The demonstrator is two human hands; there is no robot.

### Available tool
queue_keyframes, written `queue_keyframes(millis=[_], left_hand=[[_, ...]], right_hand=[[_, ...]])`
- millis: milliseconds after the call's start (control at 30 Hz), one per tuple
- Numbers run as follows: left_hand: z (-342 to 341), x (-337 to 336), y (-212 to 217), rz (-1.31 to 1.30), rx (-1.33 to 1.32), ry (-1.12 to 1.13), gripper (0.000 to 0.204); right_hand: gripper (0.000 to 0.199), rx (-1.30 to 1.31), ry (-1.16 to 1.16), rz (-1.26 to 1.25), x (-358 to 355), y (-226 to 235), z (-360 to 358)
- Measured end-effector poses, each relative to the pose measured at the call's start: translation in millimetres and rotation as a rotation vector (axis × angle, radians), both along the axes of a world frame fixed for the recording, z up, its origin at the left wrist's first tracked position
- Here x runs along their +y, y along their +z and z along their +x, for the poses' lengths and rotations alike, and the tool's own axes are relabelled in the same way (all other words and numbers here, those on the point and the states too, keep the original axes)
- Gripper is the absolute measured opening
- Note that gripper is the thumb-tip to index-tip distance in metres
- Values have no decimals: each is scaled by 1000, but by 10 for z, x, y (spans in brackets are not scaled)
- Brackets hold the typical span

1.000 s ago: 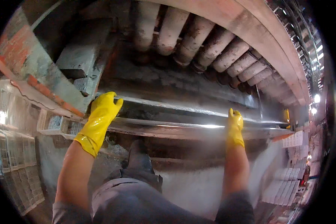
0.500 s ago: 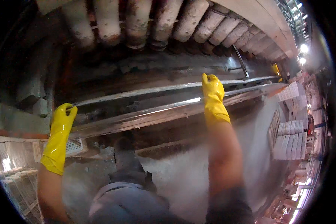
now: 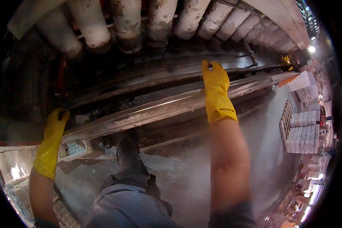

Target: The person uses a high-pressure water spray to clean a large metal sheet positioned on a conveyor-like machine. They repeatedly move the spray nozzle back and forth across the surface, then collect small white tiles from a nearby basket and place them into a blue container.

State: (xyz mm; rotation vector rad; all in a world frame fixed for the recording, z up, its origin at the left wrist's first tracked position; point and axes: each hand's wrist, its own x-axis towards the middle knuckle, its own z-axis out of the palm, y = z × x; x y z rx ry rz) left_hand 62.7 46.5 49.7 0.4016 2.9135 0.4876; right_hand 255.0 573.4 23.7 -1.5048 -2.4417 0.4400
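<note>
left hand [image 3: 57,121] is curled round a long dark bar [image 3: 148,84] at its left end, right hand [image 3: 216,80] is closed on it farther along, both in yellow gloves. the bar runs sideways just past a pale metal ledge [image 3: 159,109], with a row of grimy rollers [image 3: 126,26] beyond. another yellow glove [image 3: 287,60] shows near its far right end, and a white plastic basket [image 3: 75,148] sits low on the left, near the ledge
</note>
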Motion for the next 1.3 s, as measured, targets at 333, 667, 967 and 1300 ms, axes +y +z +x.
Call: queue_keyframes(millis=[333, 667, 967, 1300], left_hand=[[-27, -133, -257, -51, 43, 54, 45], [99, -34, -286, -21, 100, 46, 46], [300, -71, -472, 24, 48, 50, 48], [688, -202, -541, 62, 186, 94, 47]], right_hand=[[58, -52, 37, 55, 8, -63, 30], [58, -58, 38, 23, 11, -110, 148], [53, -65, 117, 159, 188, -444, 496], [47, 121, 141, 79, -212, -322, 758]])
